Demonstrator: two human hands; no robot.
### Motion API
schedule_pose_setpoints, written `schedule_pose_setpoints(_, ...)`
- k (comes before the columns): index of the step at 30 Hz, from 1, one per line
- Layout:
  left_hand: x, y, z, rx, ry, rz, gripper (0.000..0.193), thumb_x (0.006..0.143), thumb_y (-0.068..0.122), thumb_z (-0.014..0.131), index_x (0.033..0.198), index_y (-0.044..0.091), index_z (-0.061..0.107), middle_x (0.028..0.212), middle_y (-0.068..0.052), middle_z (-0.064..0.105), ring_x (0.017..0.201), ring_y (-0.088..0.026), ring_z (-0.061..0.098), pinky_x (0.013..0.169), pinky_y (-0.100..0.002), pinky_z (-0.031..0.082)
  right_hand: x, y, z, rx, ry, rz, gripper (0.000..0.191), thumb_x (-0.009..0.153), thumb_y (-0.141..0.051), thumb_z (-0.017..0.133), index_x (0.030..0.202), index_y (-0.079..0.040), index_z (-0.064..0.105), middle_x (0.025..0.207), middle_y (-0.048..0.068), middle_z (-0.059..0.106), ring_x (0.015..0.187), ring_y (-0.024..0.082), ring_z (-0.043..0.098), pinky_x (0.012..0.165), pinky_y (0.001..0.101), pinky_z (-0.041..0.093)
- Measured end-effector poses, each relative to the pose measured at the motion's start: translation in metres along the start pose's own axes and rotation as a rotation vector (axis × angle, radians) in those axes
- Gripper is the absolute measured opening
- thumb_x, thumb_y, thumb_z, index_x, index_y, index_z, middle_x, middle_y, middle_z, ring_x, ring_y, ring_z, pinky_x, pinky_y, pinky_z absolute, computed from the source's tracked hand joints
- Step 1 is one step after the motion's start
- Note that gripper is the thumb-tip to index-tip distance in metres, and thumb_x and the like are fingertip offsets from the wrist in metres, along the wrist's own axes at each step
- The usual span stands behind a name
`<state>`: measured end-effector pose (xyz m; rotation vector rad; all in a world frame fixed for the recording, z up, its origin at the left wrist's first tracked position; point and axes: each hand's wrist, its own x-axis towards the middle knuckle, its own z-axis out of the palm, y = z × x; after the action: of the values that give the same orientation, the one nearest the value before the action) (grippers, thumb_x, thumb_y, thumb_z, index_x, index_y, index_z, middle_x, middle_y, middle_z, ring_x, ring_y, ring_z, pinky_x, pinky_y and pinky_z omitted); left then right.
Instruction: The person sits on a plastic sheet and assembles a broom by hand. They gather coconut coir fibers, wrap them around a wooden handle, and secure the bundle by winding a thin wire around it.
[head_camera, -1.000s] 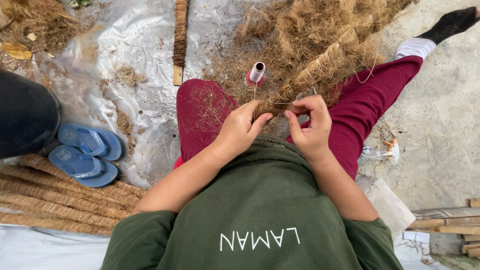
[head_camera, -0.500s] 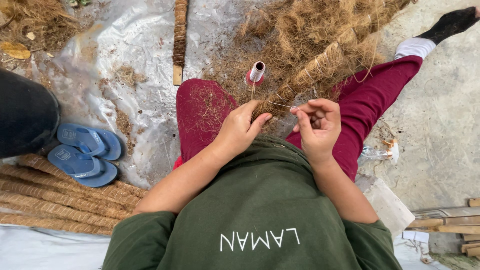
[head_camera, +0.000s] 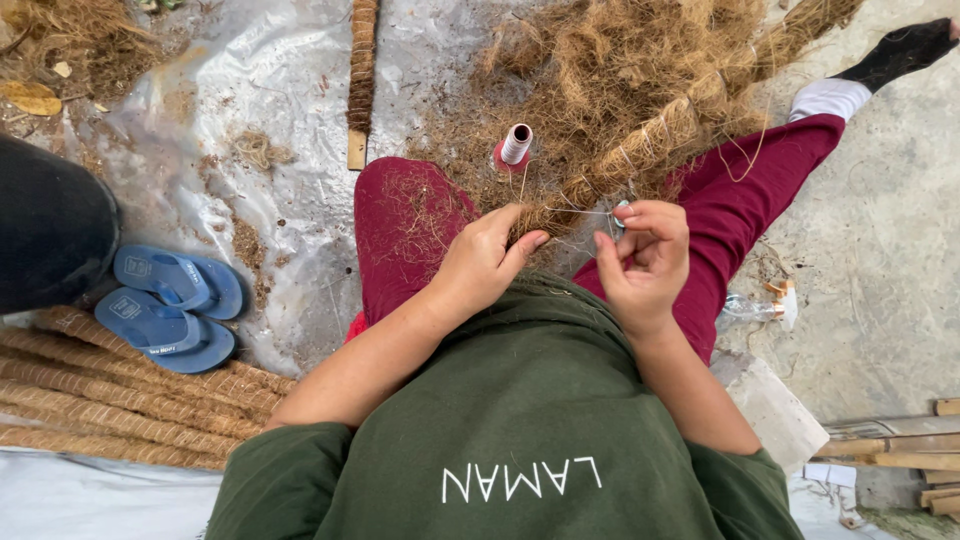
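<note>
I sit on the ground in dark red trousers and a green top. My left hand (head_camera: 485, 262) grips the near end of a coir-wrapped stick (head_camera: 650, 140) that slants away to the upper right through a heap of loose brown coir fibre (head_camera: 620, 60). My right hand (head_camera: 645, 258) is held just right of that end, fingers pinched on a thin pale thread (head_camera: 585, 211) stretched from the stick's end. A red-based thread spool (head_camera: 514, 146) stands between my legs, just beyond my left hand.
A pair of blue flip-flops (head_camera: 165, 305) lies at left on a plastic sheet (head_camera: 260, 90), next to a dark-clothed person (head_camera: 50, 225). Several finished coir sticks (head_camera: 110, 400) lie at lower left, another coir stick (head_camera: 360, 70) at top. Wooden slats (head_camera: 900, 450) sit at lower right.
My right hand has drawn away to the right from the stick's end, pulling the thread taut. My left hand has stayed on the stick.
</note>
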<state>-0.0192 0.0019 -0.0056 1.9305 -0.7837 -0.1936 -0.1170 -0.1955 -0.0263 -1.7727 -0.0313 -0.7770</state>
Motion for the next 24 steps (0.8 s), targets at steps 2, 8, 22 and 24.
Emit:
schedule_pose_setpoints(2, 0.0, 0.001, -0.001, 0.008, 0.004, -0.006, 0.041, 0.1, 0.032, 0.067, 0.122, -0.002, 0.063, 0.104, -0.023, 0.07, 0.095, -0.041, 0.07, 0.079, -0.045, 0.055, 0.001, -0.006, -0.005, 0.041, -0.001, 0.049, 0.046, 0.091, 0.019, 0.072, 0.124, -0.003, 0.048, 0.126, 0.009, 0.051, 0.069, 0.0, 0.047, 0.059, 0.0168, 0.038)
schedule_pose_setpoints(8, 0.002, 0.002, -0.006, -0.023, -0.01, -0.043, 0.041, 0.1, 0.03, 0.065, 0.123, -0.003, 0.062, 0.102, -0.022, 0.07, 0.093, -0.039, 0.071, 0.08, -0.044, 0.055, 0.02, -0.036, -0.022, -0.34, -0.183, 0.084, 0.009, 0.097, 0.001, 0.076, 0.103, -0.003, 0.071, 0.085, 0.003, 0.065, 0.069, 0.006, 0.057, 0.059, 0.0209, 0.043)
schedule_pose_setpoints(22, 0.008, -0.004, -0.014, -0.088, 0.005, -0.197, 0.045, 0.097, 0.031, 0.067, 0.125, -0.003, 0.061, 0.098, -0.024, 0.071, 0.082, -0.037, 0.073, 0.077, -0.041, 0.055, 0.025, -0.059, -0.002, 0.202, -0.542, -0.169, 0.012, 0.104, -0.012, 0.058, 0.096, -0.008, 0.065, 0.1, 0.003, 0.069, 0.081, 0.021, 0.069, 0.074, 0.0307, 0.056)
schedule_pose_setpoints(24, 0.007, -0.005, -0.014, -0.092, 0.008, -0.206, 0.045, 0.097, 0.031, 0.068, 0.126, -0.003, 0.061, 0.098, -0.023, 0.071, 0.081, -0.035, 0.073, 0.077, -0.04, 0.055, 0.009, -0.049, 0.001, 0.087, -0.161, 0.112, 0.015, 0.113, -0.011, 0.052, 0.101, -0.008, 0.062, 0.097, 0.005, 0.065, 0.065, 0.007, 0.051, 0.062, 0.0199, 0.045)
